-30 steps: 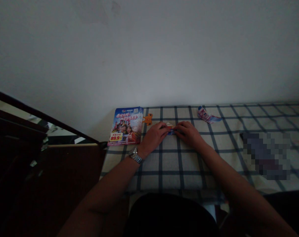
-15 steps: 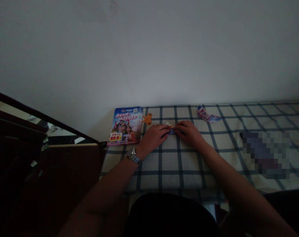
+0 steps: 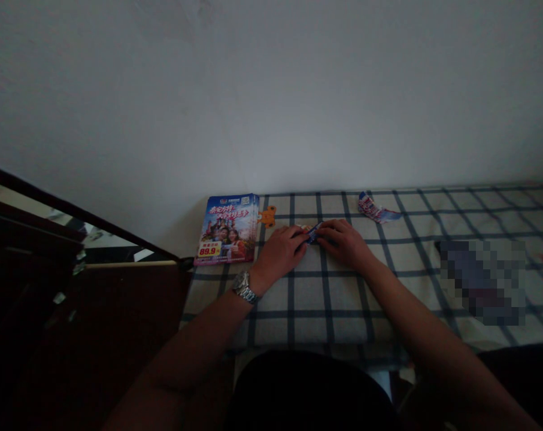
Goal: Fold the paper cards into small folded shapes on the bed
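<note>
A small piece of printed paper (image 3: 314, 232), blue with some pale parts, lies between my hands on the checked tablecloth (image 3: 307, 293). My left hand (image 3: 285, 248) has its fingers closed on the paper's left end. From the other side, my right hand (image 3: 345, 244) pinches its right end. Fingers cover much of the paper, so its full shape is hidden. To the left of my left hand lies a stack of printed flyers (image 3: 228, 230) with blue tops and a yellow price label.
A crumpled printed paper (image 3: 376, 208) lies near the wall, right of my hands. Farther right is a blurred-out dark object (image 3: 482, 284). An orange bear figure (image 3: 267, 216) shows beside the flyers. A dark rail (image 3: 73, 209) slopes down at the left.
The paper between my hands has turned: more of its blue printed face shows, slanting up to the right. My left hand has shifted very slightly; the right has barely moved.
</note>
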Available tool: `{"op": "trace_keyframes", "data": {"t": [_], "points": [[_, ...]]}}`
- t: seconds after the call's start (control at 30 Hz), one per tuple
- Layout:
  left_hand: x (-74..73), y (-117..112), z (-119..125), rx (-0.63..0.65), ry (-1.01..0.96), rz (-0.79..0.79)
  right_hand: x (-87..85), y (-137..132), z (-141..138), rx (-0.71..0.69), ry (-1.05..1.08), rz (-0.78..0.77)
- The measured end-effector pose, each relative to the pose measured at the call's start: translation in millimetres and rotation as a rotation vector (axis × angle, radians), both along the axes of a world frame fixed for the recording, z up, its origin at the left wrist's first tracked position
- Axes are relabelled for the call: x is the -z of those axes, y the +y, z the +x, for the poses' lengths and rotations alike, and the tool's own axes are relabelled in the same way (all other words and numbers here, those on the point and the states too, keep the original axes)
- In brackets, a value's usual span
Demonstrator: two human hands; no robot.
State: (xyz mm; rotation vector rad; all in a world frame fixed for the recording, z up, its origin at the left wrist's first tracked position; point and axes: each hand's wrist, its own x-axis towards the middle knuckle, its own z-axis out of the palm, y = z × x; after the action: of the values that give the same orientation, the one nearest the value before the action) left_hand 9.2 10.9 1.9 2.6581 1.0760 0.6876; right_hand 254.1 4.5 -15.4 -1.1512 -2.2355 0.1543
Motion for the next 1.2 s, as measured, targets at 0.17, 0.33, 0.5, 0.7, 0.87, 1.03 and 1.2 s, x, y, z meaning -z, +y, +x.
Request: {"op": "trace_keyframes", "data": {"t": [0.17, 0.33, 0.5, 0.7, 0.87, 1.03, 1.2], "points": [[-0.8, -2.3, 1.6, 0.004, 0.003, -0.001, 2.0, -0.7, -1.3, -0.034, -0.040, -0.018], [-2.3, -4.3, 2.0, 0.033, 0.047, 0.005, 2.1, -0.1, -0.8, -0.056, -0.039, -0.024], [-0.3, -2.0, 1.2, 0.082, 0.009, -0.007, 4.5, 2.1, 1.2, -0.062, 0.010, -0.034], [-2.7, -4.5, 1.6, 0.118, 0.011, -0.014, 3.5, 2.8, 2.4, -0.100, -0.005, -0.042], [-1.8, -5.0, 2.0, 0.152, 0.032, -0.010, 2.1, 2.2, 2.9, -0.106, -0.020, -0.031], [-1.5, -3.2, 1.5, 0.178, 0.067, -0.001, 3.1, 3.4, 2.8, -0.111, -0.011, -0.038], [-3.4, -3.7, 0.7, 0.178, 0.072, -0.002, 5.7, 4.5, 3.5, -0.109, 0.002, -0.030]]}}
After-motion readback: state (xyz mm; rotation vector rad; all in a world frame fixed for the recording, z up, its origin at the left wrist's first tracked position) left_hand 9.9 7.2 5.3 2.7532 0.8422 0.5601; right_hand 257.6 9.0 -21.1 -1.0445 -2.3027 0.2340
